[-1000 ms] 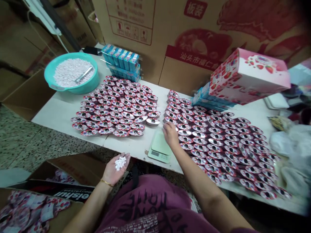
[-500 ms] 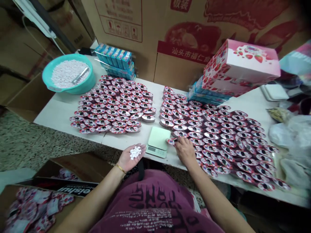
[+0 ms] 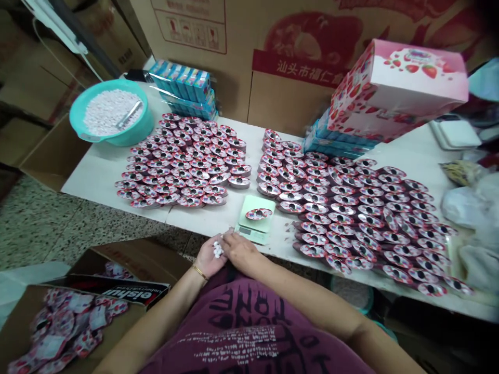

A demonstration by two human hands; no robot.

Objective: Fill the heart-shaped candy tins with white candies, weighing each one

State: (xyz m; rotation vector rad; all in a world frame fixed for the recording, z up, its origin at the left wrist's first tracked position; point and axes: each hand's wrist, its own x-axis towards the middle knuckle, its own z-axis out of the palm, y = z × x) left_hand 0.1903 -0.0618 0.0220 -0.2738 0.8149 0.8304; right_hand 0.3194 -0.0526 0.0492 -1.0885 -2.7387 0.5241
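My left hand (image 3: 208, 258) is cupped palm-up at the table's near edge, holding a small heap of white tablets (image 3: 217, 249). My right hand (image 3: 238, 250) lies over it, fingertips pinched at the tablets. Just beyond them a small pale-green scale (image 3: 255, 217) carries one red-rimmed oval cup (image 3: 259, 213). Many more of these cups lie in two fields, a left field (image 3: 183, 163) and a right field (image 3: 351, 208).
A teal basin (image 3: 112, 111) of white tablets with a metal scoop stands at the back left. Blue packets (image 3: 183, 85) and pink strawberry boxes (image 3: 393, 85) are stacked at the back against big cartons. An open carton (image 3: 74, 317) of cups sits on the floor, lower left.
My right hand took a cup from the right field, set it on the scale, then came back to the tablets in my left palm. My left hand moved slightly right.
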